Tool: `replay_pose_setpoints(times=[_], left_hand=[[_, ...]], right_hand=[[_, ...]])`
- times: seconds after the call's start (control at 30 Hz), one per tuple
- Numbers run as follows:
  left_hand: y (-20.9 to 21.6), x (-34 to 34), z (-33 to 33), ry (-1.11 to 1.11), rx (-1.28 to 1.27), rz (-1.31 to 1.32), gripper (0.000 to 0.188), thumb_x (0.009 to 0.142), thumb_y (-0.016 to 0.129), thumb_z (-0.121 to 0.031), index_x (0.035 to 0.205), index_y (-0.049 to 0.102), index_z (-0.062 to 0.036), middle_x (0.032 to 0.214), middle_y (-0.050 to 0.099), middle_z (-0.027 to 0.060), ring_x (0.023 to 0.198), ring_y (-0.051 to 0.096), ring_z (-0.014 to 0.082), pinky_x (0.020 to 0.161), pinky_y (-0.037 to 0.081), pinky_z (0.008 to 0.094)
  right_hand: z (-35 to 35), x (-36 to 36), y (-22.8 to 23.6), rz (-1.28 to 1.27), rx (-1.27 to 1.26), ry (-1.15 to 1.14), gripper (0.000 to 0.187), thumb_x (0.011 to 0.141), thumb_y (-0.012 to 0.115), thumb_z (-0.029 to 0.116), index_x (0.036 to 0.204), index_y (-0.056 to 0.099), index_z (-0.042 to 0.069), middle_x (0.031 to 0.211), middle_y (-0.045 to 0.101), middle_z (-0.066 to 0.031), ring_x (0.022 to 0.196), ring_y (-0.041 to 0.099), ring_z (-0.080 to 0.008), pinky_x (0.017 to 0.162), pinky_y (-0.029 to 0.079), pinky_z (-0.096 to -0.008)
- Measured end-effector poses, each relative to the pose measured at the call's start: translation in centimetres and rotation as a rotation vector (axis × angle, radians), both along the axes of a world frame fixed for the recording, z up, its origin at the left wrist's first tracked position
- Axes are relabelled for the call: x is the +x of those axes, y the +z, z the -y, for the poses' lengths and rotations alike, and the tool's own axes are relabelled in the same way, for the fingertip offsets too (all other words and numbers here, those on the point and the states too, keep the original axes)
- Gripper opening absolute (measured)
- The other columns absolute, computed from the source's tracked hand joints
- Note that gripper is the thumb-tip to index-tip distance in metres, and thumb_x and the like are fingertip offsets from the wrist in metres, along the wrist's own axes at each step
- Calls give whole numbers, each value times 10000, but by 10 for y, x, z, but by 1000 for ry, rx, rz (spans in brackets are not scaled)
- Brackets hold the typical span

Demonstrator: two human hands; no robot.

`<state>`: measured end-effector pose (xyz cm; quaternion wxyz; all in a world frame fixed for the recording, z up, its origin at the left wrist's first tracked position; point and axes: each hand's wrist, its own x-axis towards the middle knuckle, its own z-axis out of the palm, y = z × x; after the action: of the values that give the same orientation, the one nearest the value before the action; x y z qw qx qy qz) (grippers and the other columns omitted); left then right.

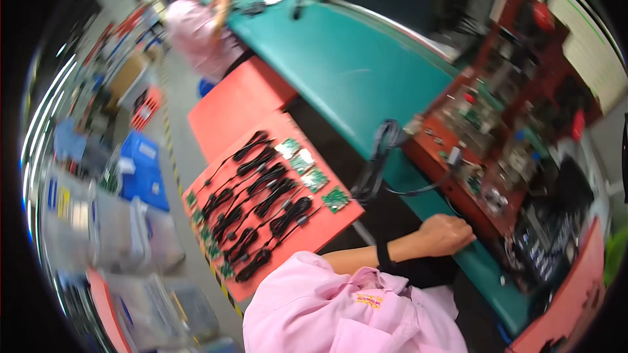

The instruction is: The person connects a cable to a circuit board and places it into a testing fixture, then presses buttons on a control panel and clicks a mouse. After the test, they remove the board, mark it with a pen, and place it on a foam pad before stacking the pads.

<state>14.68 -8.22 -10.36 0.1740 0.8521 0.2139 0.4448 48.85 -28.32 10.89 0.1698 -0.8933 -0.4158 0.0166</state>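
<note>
one hand, fingers clenched on nothing visible, rests on the green surface edge just right of the red tray of coiled cables and circuit boards; a careless elbow could knock that overhanging tray down.

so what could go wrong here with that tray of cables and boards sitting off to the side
The orange tray seems to jut past the green bench edge, so a bump might tip its coiled black cables and green circuit boards. The hand rests beside a loose black cable bundle that could snag.
</note>
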Motion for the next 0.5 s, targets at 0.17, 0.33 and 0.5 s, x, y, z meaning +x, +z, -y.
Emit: replay_pose_setpoints(times=[0.17,0.33,0.5], left_hand=[[13,-7,-4,-20,0,-25,299,698,657,-177,540,422,-82,496,435,78,426,469,254,385,366,363],[12,-1,-14,-17,-12,-101,316,711,655,-120,531,401,-70,491,407,98,418,434,273,394,320,361],[6,-2,-13,-38,48,-168,281,732,643,-123,563,425,-69,504,431,88,430,450,268,393,331,355]], right_hand=[[54,-9,-61,-47,83,-170,314,832,553,263,999,540,-3,795,546,-65,628,489,-115,528,394,-252],[32,-64,18,-42,160,-80,249,845,511,250,873,579,12,678,527,-11,555,466,-65,488,360,-192],[39,-87,82,-46,311,-92,366,837,511,366,908,603,19,791,601,-53,688,573,-130,593,440,-256]])
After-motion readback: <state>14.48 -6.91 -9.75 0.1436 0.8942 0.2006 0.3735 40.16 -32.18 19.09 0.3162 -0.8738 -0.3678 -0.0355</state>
